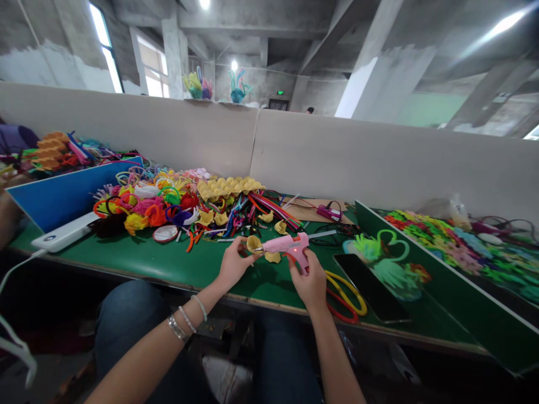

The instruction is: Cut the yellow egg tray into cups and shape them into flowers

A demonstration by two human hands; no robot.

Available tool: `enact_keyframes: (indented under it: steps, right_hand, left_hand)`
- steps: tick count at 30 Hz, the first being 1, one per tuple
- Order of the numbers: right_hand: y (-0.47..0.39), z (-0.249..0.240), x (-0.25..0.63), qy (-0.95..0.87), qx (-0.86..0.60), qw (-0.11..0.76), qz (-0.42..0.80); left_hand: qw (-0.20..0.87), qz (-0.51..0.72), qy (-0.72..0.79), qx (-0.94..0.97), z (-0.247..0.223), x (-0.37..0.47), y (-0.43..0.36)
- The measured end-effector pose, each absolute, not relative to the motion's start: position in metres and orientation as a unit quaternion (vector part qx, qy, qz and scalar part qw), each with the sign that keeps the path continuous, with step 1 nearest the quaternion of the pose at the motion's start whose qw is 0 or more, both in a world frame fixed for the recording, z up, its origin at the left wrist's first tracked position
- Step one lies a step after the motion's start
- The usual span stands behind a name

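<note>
My left hand (pixel 234 261) pinches a small yellow egg-carton cup (pixel 254 243) between thumb and fingers. Its opening faces the pink glue gun (pixel 283 244), which my right hand (pixel 309 280) grips by the handle. The gun's metal nozzle points left and reaches the cup's edge; whether it touches cannot be made out. A small orange light glows on the gun, and a pale glue stick (pixel 323 234) sticks out of its back. Just below the nozzle another yellow cup piece (pixel 273 257) lies on the green table (pixel 181 264).
Behind my hands lie a yellow egg tray (pixel 229 188), colourful pipe cleaners (pixel 248 210) and a pile of fuzzy shapes (pixel 147 205). A black phone (pixel 370 286) and yellow and red loops (pixel 347 294) are at right. Blue (pixel 80 191) and green (pixel 446 280) dividers flank the space.
</note>
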State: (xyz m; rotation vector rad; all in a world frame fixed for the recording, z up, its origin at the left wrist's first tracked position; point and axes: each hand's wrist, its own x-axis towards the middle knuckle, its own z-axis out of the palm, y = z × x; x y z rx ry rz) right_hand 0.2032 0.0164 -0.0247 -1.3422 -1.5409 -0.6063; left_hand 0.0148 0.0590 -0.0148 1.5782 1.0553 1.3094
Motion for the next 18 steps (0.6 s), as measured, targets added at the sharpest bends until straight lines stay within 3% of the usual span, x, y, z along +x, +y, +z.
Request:
enact_keyframes:
  steps: [18]
  right_hand:
    - [0.0162,-0.0253,0.2055,-0.628,-0.559,0.480,-0.250]
  left_hand:
    - [0.408,0.529,0.418,0.615,-0.0142,0.0157,0.0601]
